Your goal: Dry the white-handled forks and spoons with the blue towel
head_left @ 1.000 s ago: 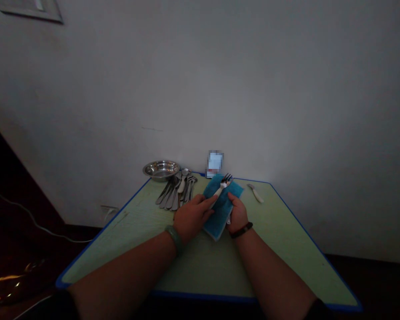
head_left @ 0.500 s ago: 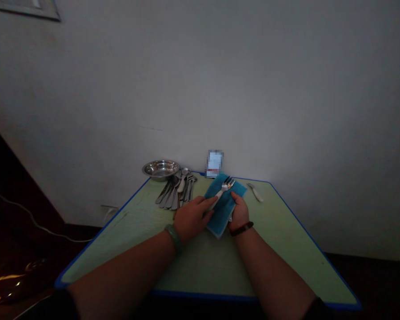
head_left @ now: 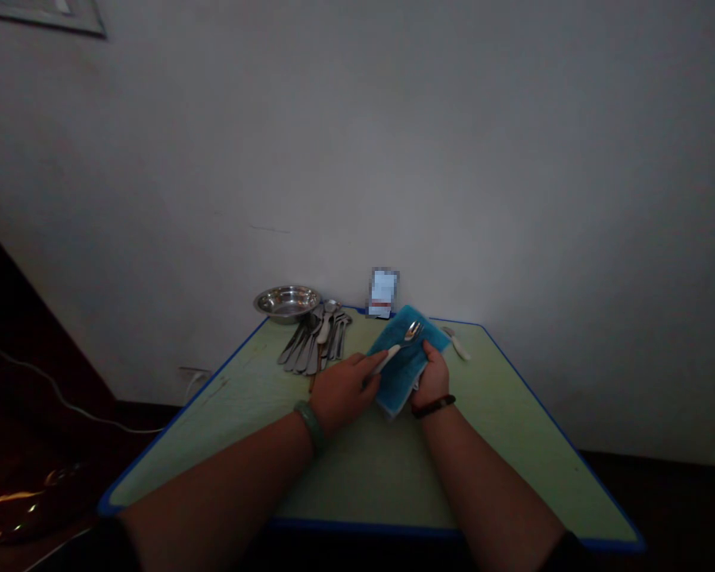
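Note:
My left hand (head_left: pixel 350 388) is closed around the pale handle of a fork (head_left: pixel 392 353). The fork's metal head points away to the right and lies over a blue cloth (head_left: pixel 403 380). My right hand (head_left: pixel 432 377) grips the cloth along its right side, thumb on top and the other fingers hidden beneath. Just past the cloth's right corner, a small utensil with a white handle (head_left: pixel 461 348) lies on the table, its far end partly covered. Left of the cloth, a pile of metal cutlery (head_left: pixel 303 349) rests on the table, with spoons and other handles overlapping.
A shiny metal bowl (head_left: pixel 288 304) stands at the table's back left corner, beside the cutlery. A phone-like screen (head_left: pixel 382 292), blurred out, leans at the back against the wall. The pale green table (head_left: pixel 357 492) has a blue edge. A white cable (head_left: pixel 83 405) hangs at the left.
The cloth and my right hand have shifted slightly right. The fork has turned in my left hand, its head now tilted differently against the cloth. The cutlery pile and bowl stay put.

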The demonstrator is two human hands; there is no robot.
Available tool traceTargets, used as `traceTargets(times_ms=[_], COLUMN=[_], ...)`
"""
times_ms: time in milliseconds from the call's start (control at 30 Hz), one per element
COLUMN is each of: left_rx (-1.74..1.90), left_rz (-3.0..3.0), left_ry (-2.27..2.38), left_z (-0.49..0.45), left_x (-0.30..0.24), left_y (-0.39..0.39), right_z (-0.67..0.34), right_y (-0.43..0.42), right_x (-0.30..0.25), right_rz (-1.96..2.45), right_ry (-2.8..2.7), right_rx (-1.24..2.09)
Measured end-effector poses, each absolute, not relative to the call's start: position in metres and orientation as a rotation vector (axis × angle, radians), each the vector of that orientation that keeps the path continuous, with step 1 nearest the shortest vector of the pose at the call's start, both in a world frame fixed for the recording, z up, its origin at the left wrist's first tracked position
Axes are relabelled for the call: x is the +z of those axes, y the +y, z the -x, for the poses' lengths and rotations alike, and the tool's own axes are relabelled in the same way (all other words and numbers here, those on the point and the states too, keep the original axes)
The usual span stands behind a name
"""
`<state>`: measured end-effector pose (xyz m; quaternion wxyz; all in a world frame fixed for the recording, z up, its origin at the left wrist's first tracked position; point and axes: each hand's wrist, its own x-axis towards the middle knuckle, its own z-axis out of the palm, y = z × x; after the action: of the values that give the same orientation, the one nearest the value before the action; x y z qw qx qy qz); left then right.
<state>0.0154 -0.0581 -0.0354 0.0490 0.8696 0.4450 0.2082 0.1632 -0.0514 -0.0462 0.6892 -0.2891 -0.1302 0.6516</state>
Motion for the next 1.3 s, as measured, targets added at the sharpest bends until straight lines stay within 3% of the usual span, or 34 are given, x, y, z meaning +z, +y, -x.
traceTargets(times_ms=[1300], left_rx=[0.812], left_rz=[-2.424], left_ry=[1.247], left_z=[-0.0184], left_x=[-0.0402], left_y=[-0.0557], right_z=[-0.1587], right_y=[-0.0517], right_x=[-0.0444], right_rz=[0.670], right_ry=[-0.227], right_rx=[1.461])
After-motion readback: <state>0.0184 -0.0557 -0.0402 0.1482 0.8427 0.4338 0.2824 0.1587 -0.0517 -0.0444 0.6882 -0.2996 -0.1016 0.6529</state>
